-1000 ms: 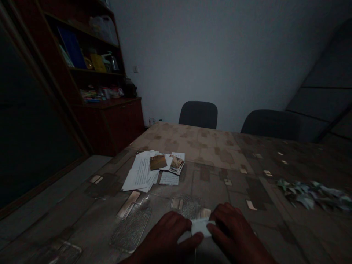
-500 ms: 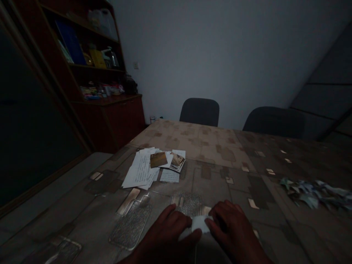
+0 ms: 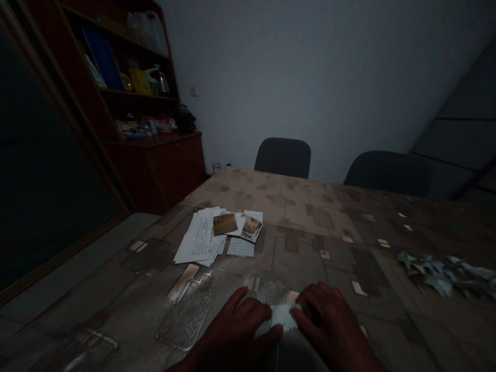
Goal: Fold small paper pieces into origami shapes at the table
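Observation:
Between my two hands, low in the view, is a small piece of white folded paper. My left hand pinches its left edge between thumb and fingers. At the right end, my right hand grips it with the thumb in front and the fingers curled behind. Dim light hides the paper's lower part and any print on it. Beyond my left hand lie printed white sheets, with a brown picture card and a small stack of photo cards on top.
A patterned cloth covers the table. At the right lies a heap of crumpled or folded paper pieces. Two dark chairs stand at the far side. A wooden shelf cabinet with household items is at the back left.
Both hands keep their hold on the paper and barely move. The whole view has shifted very slightly.

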A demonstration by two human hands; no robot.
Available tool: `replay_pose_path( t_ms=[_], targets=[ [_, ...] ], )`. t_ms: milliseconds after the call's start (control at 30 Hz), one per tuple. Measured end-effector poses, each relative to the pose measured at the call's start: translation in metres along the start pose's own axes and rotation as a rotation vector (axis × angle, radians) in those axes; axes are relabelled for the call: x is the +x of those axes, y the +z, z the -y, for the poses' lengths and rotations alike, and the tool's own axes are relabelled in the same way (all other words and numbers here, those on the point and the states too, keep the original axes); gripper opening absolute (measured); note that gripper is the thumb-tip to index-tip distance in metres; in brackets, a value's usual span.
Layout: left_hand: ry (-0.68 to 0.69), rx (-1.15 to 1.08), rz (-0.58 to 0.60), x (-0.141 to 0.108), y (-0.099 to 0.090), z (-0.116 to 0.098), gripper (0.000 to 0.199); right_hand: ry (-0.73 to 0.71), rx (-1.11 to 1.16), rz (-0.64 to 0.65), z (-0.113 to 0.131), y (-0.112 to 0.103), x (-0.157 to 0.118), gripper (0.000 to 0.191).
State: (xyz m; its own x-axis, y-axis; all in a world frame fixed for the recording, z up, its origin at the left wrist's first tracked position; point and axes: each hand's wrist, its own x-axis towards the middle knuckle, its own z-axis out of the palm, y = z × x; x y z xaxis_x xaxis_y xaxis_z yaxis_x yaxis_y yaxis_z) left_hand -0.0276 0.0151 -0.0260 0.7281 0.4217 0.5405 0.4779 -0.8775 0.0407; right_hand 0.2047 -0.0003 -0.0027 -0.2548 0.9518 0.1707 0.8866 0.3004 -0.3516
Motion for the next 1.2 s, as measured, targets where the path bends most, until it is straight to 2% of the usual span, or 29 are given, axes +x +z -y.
replay_pose_path(
  t_ms=[967,1067,1200],
  targets=[
    [0.015,0.033,-0.038,-0.0021,0.0004,0.0014,0.018,-0.006,-0.022,0.003,0.0016,-0.0013,0.0003,0.01],
    [0.06,0.045,-0.054,0.0016,-0.0021,0.0008,0.016,0.021,0.004,0.005,0.0036,-0.0029,0.0002,0.007],
    [0.096,0.072,-0.091,0.0062,-0.0051,0.0004,0.009,0.067,0.05,0.006,0.0083,-0.0054,0.0007,0.014]
  ],
)
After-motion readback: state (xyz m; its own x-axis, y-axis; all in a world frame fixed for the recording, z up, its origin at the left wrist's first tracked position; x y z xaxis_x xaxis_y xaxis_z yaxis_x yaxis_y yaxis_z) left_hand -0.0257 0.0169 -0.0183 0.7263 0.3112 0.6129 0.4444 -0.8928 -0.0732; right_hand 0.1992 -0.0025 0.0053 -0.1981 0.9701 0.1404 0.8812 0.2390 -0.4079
